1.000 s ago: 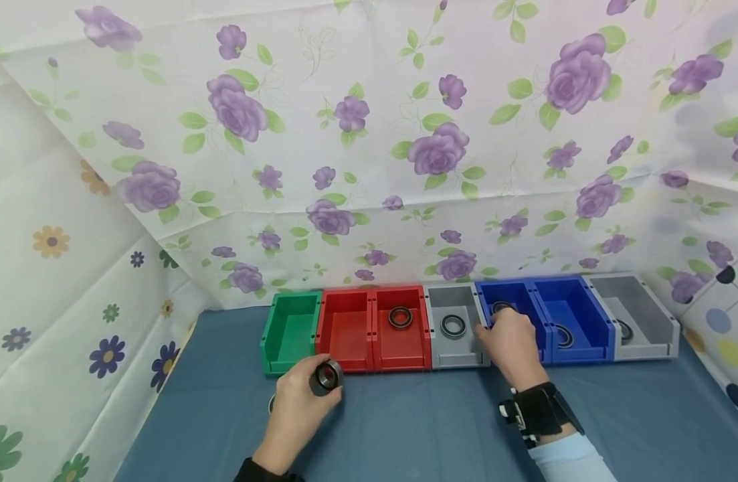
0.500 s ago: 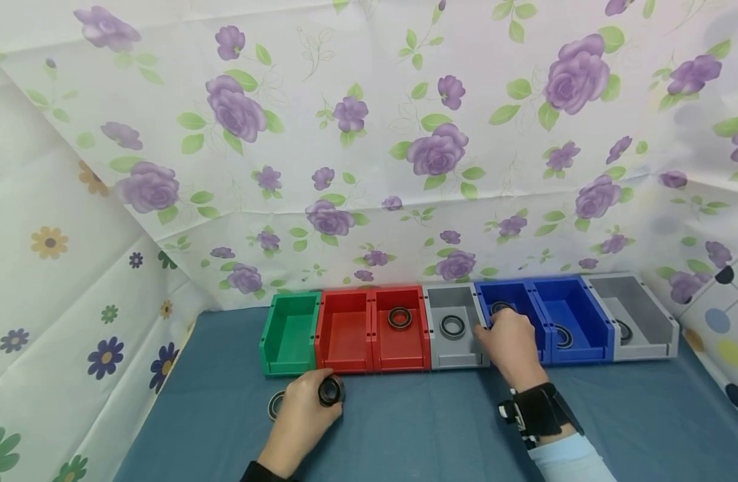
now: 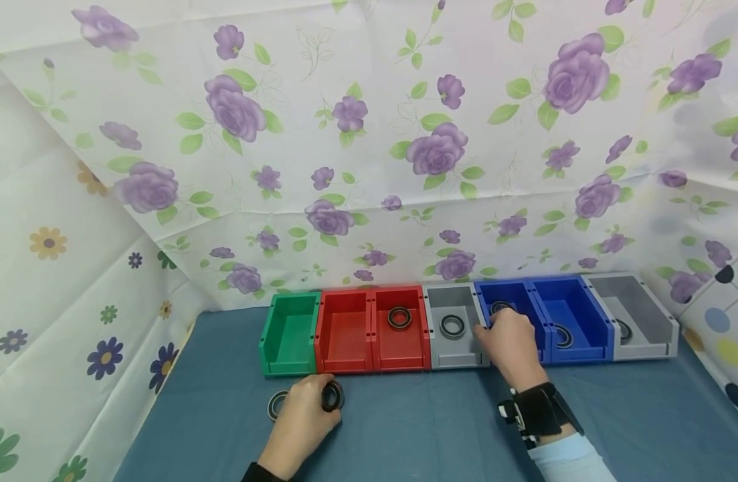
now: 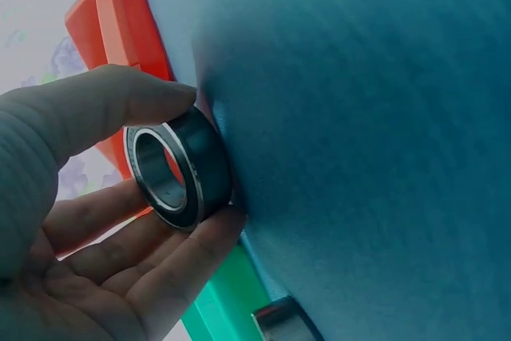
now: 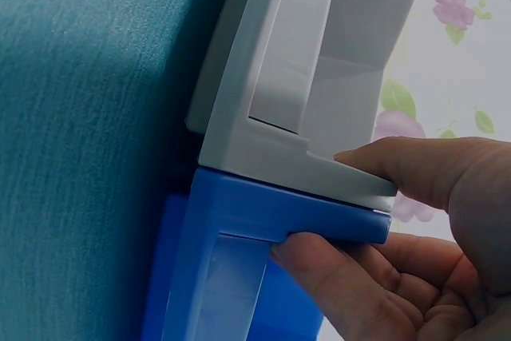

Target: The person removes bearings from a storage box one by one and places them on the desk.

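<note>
In the head view my left hand (image 3: 302, 415) is over the cloth in front of the red bins, gripping a ball bearing (image 4: 206, 165) between thumb and fingers. The left wrist view shows its dark outer ring and wide bore, tilted on edge. Beside that hand lies a second bearing (image 3: 273, 407) on the cloth, partly covered by the hand. My right hand (image 3: 513, 348) pinches the adjoining side walls of the middle grey bin (image 5: 279, 157) and the blue bin (image 5: 263, 217). Its thumb is on the grey side, its fingers on the blue side.
A row of bins runs along the back: a green bin (image 3: 293, 328), two red bins (image 3: 344, 325), then grey, two blue, and a grey bin (image 3: 636, 301) at right. Several hold single bearings. Blue cloth (image 3: 417, 428) covers the table; a flowered sheet (image 3: 369, 167) hangs behind.
My left hand has moved down slightly toward the cloth and turned the bearing, uncovering more of the bearing lying beside it. The right hand stays at the bin walls.
</note>
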The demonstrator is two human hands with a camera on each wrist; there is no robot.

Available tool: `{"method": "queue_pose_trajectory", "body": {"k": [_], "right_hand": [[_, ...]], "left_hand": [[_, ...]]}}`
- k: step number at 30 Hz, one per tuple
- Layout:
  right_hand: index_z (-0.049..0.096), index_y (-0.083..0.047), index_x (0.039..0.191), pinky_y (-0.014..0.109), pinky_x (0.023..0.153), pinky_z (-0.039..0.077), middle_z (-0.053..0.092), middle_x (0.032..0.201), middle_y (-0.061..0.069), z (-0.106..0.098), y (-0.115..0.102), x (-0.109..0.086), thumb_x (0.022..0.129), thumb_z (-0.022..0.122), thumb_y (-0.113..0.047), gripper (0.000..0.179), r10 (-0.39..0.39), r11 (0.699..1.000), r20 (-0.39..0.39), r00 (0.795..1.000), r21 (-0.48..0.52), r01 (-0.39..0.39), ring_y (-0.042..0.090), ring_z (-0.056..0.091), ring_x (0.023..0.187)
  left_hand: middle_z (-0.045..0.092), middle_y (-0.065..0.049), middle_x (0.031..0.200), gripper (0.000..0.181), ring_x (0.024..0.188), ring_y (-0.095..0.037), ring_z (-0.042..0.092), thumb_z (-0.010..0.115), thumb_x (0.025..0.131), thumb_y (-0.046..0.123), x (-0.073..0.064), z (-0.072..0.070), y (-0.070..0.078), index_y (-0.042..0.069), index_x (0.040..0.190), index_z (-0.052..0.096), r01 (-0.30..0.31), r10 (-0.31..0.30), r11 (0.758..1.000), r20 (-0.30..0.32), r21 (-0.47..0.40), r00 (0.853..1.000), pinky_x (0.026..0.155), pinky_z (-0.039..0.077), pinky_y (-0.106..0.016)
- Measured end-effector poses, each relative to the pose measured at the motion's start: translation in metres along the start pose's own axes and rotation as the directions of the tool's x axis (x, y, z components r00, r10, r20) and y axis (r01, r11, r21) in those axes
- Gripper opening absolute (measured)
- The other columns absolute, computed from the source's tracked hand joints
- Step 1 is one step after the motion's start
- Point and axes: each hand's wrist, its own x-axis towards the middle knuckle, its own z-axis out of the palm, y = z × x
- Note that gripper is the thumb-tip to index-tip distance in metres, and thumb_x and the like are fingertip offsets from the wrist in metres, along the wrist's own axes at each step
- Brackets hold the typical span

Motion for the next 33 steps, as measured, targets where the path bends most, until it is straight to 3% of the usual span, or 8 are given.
{"method": "queue_pose_trajectory", "body": {"k": [6, 11, 18, 27, 33], "right_hand": [[0.071, 0.002, 0.092, 0.025, 0.043, 0.04, 0.066, 0.077, 0.014, 0.0005, 0.0011, -0.0001, 0.084, 0.067, -0.028, 0.031, -0.021, 1.0, -0.017, 1.0, -0.002, 0.021, 0.017, 0.055, 0.056], [0.071, 0.0, 0.086, 0.026, 0.042, 0.038, 0.064, 0.07, 0.011, 0.0013, 0.0016, 0.0007, 0.084, 0.067, -0.028, 0.029, -0.027, 1.0, -0.022, 0.999, -0.003, 0.027, 0.017, 0.054, 0.054], [0.071, 0.001, 0.093, 0.025, 0.044, 0.04, 0.067, 0.079, 0.014, 0.0015, 0.0022, 0.0019, 0.084, 0.067, -0.029, 0.032, -0.014, 1.0, -0.021, 1.0, -0.008, 0.014, 0.018, 0.056, 0.058], [0.071, 0.0, 0.088, 0.025, 0.043, 0.039, 0.065, 0.074, 0.011, 0.0021, 0.0026, 0.0025, 0.084, 0.066, -0.029, 0.029, -0.004, 1.0, -0.013, 1.0, -0.005, 0.004, 0.018, 0.054, 0.055], [0.07, 0.003, 0.096, 0.025, 0.045, 0.042, 0.069, 0.087, 0.02, 0.0023, 0.0036, 0.0027, 0.083, 0.067, -0.028, 0.034, -0.031, 0.999, -0.027, 0.999, -0.009, 0.031, 0.018, 0.058, 0.06]], "left_hand": [[0.068, -0.007, 0.102, 0.051, 0.092, -0.02, 0.064, 0.081, 0.062, 0.011, 0.0002, 0.0, 0.0005, 0.005, 0.11, 0.066, 0.001, -0.002, 0.999, 0.013, 0.034, 1.0, 0.068, 0.055, -0.035], [0.068, -0.007, 0.104, 0.051, 0.094, -0.02, 0.064, 0.081, 0.063, 0.013, 0.0009, 0.0, 0.0008, 0.006, 0.111, 0.066, 0.015, -0.016, 0.998, 0.017, 0.056, 1.0, 0.071, 0.055, -0.038], [0.068, -0.007, 0.104, 0.051, 0.094, -0.02, 0.064, 0.081, 0.063, 0.014, 0.0012, 0.0006, 0.0016, 0.006, 0.111, 0.066, 0.03, -0.031, 0.997, 0.017, 0.068, 0.999, 0.072, 0.055, -0.038], [0.067, -0.007, 0.101, 0.049, 0.091, -0.018, 0.063, 0.08, 0.063, 0.013, -0.0007, -0.0004, 0.0026, 0.006, 0.109, 0.066, 0.021, -0.022, 0.997, 0.013, 0.076, 1.0, 0.07, 0.054, -0.036], [0.067, -0.006, 0.102, 0.05, 0.091, -0.018, 0.063, 0.08, 0.063, 0.014, -0.0006, -0.0031, 0.0048, 0.007, 0.111, 0.065, 0.015, -0.017, 0.998, 0.015, 0.068, 1.0, 0.069, 0.054, -0.036]]}}
